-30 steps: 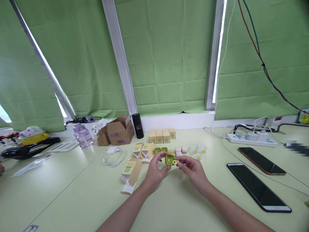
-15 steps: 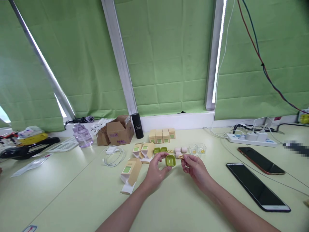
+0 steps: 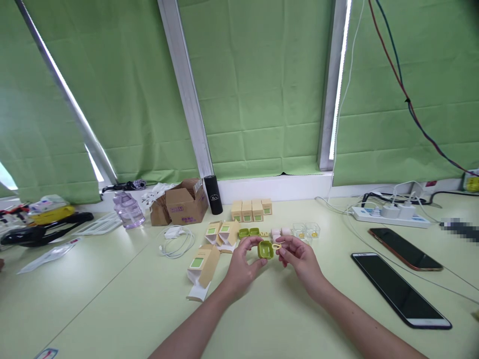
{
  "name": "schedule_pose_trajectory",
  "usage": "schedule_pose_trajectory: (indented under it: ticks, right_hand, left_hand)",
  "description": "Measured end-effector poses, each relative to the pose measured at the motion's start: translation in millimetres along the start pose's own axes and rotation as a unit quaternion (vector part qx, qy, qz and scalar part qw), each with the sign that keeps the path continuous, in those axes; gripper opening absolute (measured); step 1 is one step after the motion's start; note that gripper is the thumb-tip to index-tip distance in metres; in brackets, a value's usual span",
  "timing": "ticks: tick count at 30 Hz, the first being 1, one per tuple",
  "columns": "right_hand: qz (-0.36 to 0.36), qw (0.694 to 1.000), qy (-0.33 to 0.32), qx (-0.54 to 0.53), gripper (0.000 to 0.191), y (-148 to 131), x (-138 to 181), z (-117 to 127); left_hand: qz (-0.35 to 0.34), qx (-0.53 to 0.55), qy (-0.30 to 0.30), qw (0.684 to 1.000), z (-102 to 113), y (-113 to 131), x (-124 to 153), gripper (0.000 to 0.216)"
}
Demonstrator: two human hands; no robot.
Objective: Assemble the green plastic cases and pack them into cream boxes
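Observation:
My left hand (image 3: 245, 259) pinches a small square green case (image 3: 265, 250) by its left side, its hollow facing me. At the case's right edge, my right hand (image 3: 300, 258) grips a small yellow ring-shaped clip (image 3: 276, 246) between thumb and fingers. The clip meets or nearly meets the case; I cannot tell whether they are joined. Just behind my hands lie two more green cases (image 3: 249, 232), small yellow clips (image 3: 264, 234), several pale pink pieces (image 3: 285, 232) and clear plastic cases (image 3: 306, 230) with yellow bits inside.
Opened small cartons (image 3: 204, 264) lie left of my hands, and closed cartons (image 3: 247, 211) stand behind. A cardboard box (image 3: 186, 202), black bottle (image 3: 213, 195) and white charger cable (image 3: 176, 241) are at the left. Phones (image 3: 400, 289) and a power strip (image 3: 389, 216) occupy the right.
My right hand has brought the yellow clip left, up to the edge of the green case. The case in my left hand has turned slightly and moved a little to the right.

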State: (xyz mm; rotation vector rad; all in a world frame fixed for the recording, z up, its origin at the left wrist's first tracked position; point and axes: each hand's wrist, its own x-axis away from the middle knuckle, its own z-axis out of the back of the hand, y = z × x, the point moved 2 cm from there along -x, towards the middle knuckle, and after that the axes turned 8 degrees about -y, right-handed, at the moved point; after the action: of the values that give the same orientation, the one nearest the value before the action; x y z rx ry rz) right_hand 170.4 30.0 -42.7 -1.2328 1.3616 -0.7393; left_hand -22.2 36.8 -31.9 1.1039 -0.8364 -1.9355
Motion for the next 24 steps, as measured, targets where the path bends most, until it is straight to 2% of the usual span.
schedule_pose_trajectory:
  ticks: [6, 10, 16, 24]
  right_hand:
    - [0.032, 0.997, -0.003, 0.070, 0.036, 2, 3, -2]
    - [0.066, 0.982, 0.001, 0.176, 0.018, 1, 8, -2]
    - [0.204, 0.920, 0.002, 0.335, 0.011, -5, 16, -7]
    - [0.310, 0.857, -0.017, 0.410, 0.022, -10, 18, -8]
  left_hand:
    - [-0.001, -0.002, -0.003, 1.000, -1, 1, 0, 0.047]
    - [-0.010, 0.000, -0.007, 1.000, -1, 6, 1, 0.046]
    - [-0.041, -0.034, -0.027, 0.998, 0, 15, 3, 0.045]
    - [-0.105, -0.100, -0.038, 0.989, 0, 15, 5, 0.047]
